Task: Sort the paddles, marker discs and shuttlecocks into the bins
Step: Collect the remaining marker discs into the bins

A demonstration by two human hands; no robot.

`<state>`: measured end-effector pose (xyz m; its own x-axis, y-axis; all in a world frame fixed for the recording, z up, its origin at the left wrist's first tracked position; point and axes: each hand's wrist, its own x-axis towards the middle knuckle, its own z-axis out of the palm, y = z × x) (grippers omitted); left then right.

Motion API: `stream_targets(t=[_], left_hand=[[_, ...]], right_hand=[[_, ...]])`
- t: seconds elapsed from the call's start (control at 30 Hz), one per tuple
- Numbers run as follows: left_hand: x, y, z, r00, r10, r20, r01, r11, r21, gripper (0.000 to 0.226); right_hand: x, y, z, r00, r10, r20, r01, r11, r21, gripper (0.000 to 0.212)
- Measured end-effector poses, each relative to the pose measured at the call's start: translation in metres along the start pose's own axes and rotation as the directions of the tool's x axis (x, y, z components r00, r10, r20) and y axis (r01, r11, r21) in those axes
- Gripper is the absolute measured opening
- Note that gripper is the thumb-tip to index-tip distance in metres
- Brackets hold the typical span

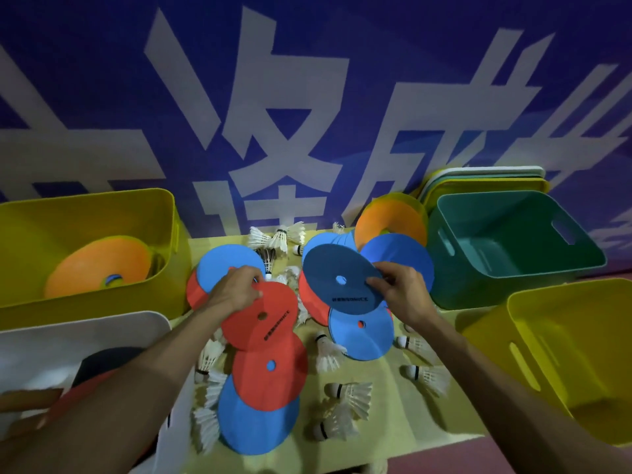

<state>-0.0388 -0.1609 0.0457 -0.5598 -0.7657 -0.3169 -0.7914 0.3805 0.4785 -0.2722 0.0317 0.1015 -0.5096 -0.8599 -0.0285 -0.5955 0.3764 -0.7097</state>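
Holding one marker disc in each hand above the worktop [379,371], disc bin off to the rear left.
Yellow bin [85,304], orange discs [102,265] already inside, lies nearest the left hand [236,290], whose fingers pinch the rim of a flat red disc [270,323]; right hand [402,292] fingers pinch a dark blue disc [337,285], tilted, printed face up, farther from that bin.

Pinches a red marker disc [263,319] by its edge with the left hand [236,290] and grips a dark blue disc [338,283] with the right hand [400,292]. Shows more red and blue discs [362,343] and white shuttlecocks [352,395] scattered on the yellow surface [379,371], with orange discs [99,265] in the far-left yellow bin [164,213].
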Motion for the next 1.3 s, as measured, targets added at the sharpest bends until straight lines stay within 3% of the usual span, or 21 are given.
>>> stream_targets(t=[0.17,0.43,0.63,0.83,1.0,1.13,1.3], left_hand=[[-0.011,0.040,-0.018,0.996,-0.045,-0.082,0.041,0.998,-0.041,0.017],[-0.018,0.139,-0.015,0.955,-0.156,-0.251,0.052,0.924,-0.379,0.012],[-0.015,0.211,0.015,0.923,-0.313,-0.224,0.046,0.668,-0.743,0.015],[0.001,0.276,0.041,0.915,-0.361,-0.180,0.025,0.497,-0.867,0.015],[0.014,0.314,0.053,0.918,-0.368,-0.148,0.009,0.393,-0.920,0.015],[0.023,0.325,0.058,0.911,-0.385,-0.147,-0.003,0.351,-0.936,0.023],[0.026,0.323,0.066,0.909,-0.406,-0.100,0.034,0.310,-0.950,0.027]], right_hand=[[0.017,0.011,-0.031,0.995,-0.098,0.001,0.098,0.993,0.062,0.009],[0.049,0.059,-0.097,0.990,-0.128,-0.058,0.139,0.959,0.248,0.015],[0.066,0.098,-0.159,0.991,-0.044,-0.130,0.102,0.873,0.477,0.020],[0.082,0.146,-0.219,0.964,0.148,-0.219,0.018,0.789,0.614,0.024],[0.100,0.183,-0.243,0.948,0.271,-0.166,-0.149,0.840,0.521,0.027],[0.119,0.199,-0.241,0.953,0.303,-0.020,-0.277,0.895,0.350,0.032],[0.143,0.209,-0.220,0.941,0.308,0.137,-0.325,0.937,0.128,0.032]])
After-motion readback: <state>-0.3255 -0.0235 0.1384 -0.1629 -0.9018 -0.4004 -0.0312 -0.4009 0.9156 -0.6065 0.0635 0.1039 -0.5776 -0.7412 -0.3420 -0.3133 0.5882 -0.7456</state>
